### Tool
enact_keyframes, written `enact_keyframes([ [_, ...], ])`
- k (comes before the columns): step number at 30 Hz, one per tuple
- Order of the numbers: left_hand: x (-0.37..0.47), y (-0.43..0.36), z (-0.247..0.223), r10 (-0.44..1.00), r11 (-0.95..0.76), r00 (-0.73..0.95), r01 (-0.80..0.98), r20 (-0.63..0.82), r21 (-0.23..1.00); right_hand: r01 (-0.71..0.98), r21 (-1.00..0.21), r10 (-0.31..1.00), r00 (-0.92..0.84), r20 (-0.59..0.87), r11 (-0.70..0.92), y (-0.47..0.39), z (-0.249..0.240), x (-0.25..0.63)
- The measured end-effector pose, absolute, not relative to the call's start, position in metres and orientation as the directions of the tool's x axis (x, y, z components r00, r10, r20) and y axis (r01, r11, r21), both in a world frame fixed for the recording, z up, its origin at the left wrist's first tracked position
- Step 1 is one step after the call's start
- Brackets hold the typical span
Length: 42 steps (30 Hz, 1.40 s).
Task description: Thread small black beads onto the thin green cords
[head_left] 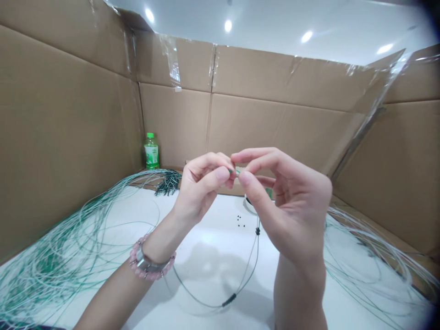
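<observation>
My left hand [202, 183] is raised over the white table, thumb and index finger pinched on the tip of a thin green cord [230, 171]. Close beside it on the right, my right hand [285, 197] holds thumb and fingertips near the same small green-white piece; the fingertips partly hide it. Below both hands hangs a loop of dark cord [257, 247] with a small black knot [257, 231] and a longer black wrapped section [228, 300]. Part of the loop passes behind my left wrist, which wears a pink bead bracelet [151, 268].
Green and white cords [75, 238] spread over the left side, ending in a dark bundle [168, 182]. More cords [374, 256] lie at right. Several black beads [239, 222] sit near a white round container [250, 205]. A green bottle [151, 152] stands by cardboard walls [275, 119].
</observation>
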State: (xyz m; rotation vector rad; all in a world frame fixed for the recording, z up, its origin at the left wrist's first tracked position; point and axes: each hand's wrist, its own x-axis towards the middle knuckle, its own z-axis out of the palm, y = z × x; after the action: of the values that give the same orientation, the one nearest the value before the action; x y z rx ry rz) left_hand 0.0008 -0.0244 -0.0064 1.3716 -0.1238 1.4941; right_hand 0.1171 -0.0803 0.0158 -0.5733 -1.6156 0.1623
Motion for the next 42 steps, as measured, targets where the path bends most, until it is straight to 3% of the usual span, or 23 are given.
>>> enact_keyframes([
  [10,0.0027,-0.0273,-0.0041,0.633,-0.373,0.227,-0.748,0.740,0.549,0.310,-0.403,0.435,-0.039,0.899,0.861,-0.0831,0.0167,0.1172],
  [36,0.0011,-0.0256,-0.0057,0.606,-0.508,0.179,-0.662,0.775,0.551,0.354,-0.371,0.410,-0.038,0.911,0.858,-0.0821,0.0159,0.1186],
  [42,0.0040,-0.0303,-0.0062,0.640,-0.451,0.182,-0.697,0.746,0.557,0.351,-0.369,0.401,-0.020,0.916,0.860,-0.0826,0.0152,0.1168],
])
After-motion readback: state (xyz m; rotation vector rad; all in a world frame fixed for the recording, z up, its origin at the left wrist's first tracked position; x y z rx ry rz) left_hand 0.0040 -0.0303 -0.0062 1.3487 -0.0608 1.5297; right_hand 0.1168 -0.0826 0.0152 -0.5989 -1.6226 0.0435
